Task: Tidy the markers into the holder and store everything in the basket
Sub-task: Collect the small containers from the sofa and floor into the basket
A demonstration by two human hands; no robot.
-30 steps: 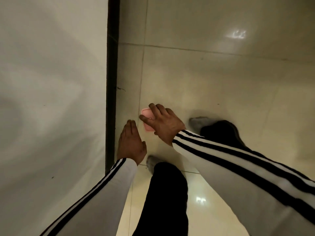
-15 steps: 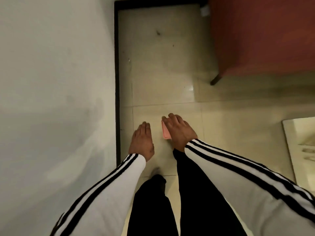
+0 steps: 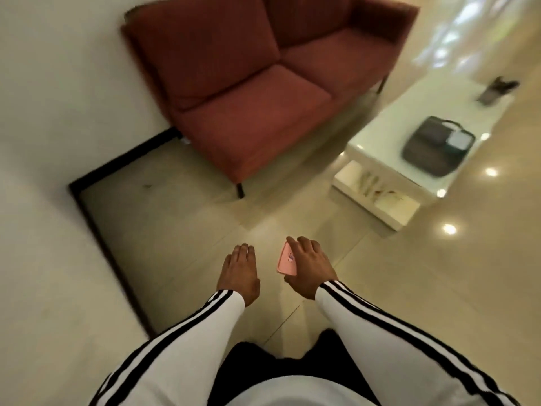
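Shiny tiled floor (image 3: pixel 190 218), red sofa (image 3: pixel 248 83) by the wall, and off right a white counter (image 3: pixel 389 127) with a dark basket (image 3: pixel 433 150) and a blurry holder (image 3: pixel 494 90) well apart on it, left hand (image 3: pixel 240 273) flat with its fingers straight, right hand (image 3: pixel 310 268) gripping a flat pink thing (image 3: pixel 288 260).

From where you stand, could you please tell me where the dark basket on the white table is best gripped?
Probably by the thin loop handle arching along the far rim of the dark basket, from above, with the empty left hand; the right hand holds a flat pink item. The picture is blurred, so the handle's stiffness is unclear.
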